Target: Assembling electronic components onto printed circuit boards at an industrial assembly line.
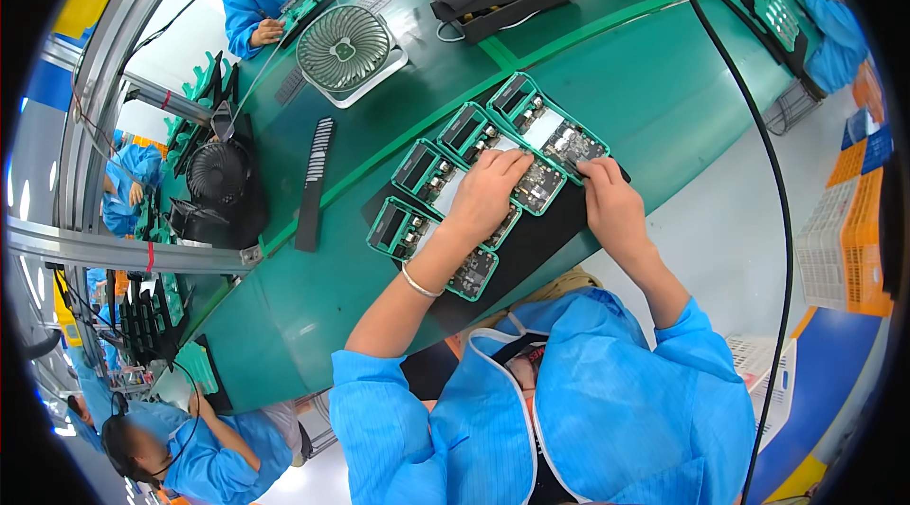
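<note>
Several green-framed electronic units with bare circuit boards lie in a slanted row before me on a black mat (550, 261). My left hand (485, 197) reaches across the row, fingers bent together over the second unit from the right (538, 186), closed at its board. At the lower right end of the rightmost unit (559, 132), my right hand (611, 197) pinches the frame's edge with thumb and fingers. The undersides of both sets of fingertips are hidden. Partly under my left wrist is another unit (417, 168); the leftmost unit (474, 275) lies partly beneath my forearm.
A fan (343, 48) and a black tray (500, 21) of dark strips stand on the green bench (664, 78). A dark strip (315, 183) lies to the left. A black cable (758, 126) hangs at right. Co-workers in blue sit around; crates (844, 244) stand at right.
</note>
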A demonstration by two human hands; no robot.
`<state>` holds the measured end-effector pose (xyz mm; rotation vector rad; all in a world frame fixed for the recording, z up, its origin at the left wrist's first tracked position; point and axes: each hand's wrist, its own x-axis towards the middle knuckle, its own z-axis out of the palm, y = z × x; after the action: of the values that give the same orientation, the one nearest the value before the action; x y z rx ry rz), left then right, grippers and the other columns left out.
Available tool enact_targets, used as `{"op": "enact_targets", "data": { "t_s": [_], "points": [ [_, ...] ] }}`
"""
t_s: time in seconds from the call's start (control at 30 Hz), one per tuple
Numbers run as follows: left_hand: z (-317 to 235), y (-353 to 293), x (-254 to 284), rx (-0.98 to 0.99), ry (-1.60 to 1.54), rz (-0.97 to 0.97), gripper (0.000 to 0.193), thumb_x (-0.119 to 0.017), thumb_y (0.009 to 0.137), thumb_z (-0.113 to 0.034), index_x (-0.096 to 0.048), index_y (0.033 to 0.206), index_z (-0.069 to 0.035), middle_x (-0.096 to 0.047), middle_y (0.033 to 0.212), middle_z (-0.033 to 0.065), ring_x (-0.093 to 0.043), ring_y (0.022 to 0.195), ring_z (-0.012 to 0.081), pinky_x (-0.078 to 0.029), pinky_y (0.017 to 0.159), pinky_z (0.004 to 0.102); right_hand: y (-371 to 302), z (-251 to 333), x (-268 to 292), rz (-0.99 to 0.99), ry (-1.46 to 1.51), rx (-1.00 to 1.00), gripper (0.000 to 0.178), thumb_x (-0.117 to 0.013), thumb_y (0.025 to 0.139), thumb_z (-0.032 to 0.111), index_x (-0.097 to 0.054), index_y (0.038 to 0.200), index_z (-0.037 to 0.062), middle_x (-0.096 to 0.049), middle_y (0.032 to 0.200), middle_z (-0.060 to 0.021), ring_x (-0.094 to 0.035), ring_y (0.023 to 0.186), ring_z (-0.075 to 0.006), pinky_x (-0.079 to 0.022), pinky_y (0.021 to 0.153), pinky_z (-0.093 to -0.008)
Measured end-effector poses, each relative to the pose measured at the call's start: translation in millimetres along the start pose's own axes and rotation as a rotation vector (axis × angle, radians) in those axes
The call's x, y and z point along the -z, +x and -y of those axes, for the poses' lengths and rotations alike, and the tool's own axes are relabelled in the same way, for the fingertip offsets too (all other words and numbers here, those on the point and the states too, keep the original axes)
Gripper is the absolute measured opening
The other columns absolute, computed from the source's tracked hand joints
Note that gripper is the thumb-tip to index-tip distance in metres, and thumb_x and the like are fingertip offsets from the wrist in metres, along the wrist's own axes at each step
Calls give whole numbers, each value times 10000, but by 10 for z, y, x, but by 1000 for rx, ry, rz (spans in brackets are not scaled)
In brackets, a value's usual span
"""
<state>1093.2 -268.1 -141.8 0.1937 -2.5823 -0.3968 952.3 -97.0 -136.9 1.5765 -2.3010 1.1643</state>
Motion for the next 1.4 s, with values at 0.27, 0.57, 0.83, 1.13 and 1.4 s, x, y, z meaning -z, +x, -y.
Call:
{"op": "enact_targets", "data": {
  "t_s": [0.27,0.57,0.83,1.13,1.4],
  "points": [
    [11,46,34,-72,93,73,437,-529,750,30,-586,1180,-13,-592,1147,91,-547,1026,265,-492,894,360,-50,-139,99,-2,18,-47,200,-563,879,14,-576,1075,47,-575,1031,-116,-628,799,-323,-510,667,-402],
    [3,128,183,-186,277,259,502,-532,746,-5,-534,1248,-13,-572,1202,93,-546,962,259,-488,871,348,-78,-223,40,-85,42,-21,215,-565,847,-2,-571,1060,29,-582,1030,-148,-627,834,-349,-524,693,-405],
    [26,116,169,-148,231,245,524,-515,749,33,-537,1268,-31,-570,1227,79,-541,984,280,-496,865,362,-86,-264,-7,-72,108,-67,211,-564,848,14,-567,1058,31,-582,1052,-146,-631,843,-350,-528,696,-410],
    [20,194,186,-133,168,220,426,-549,775,-5,-581,1197,-56,-579,1157,58,-553,978,247,-501,860,349,-56,-292,33,-91,149,-115,198,-579,885,35,-594,1082,54,-593,1062,-132,-634,821,-328,-517,687,-374],
    [19,183,184,-154,240,219,390,-562,770,-23,-591,1157,-60,-579,1106,53,-554,944,236,-507,829,330,-68,-272,12,-87,182,-140,210,-582,895,31,-597,1105,44,-592,1071,-132,-630,802,-299,-506,690,-337]
  ]
}}
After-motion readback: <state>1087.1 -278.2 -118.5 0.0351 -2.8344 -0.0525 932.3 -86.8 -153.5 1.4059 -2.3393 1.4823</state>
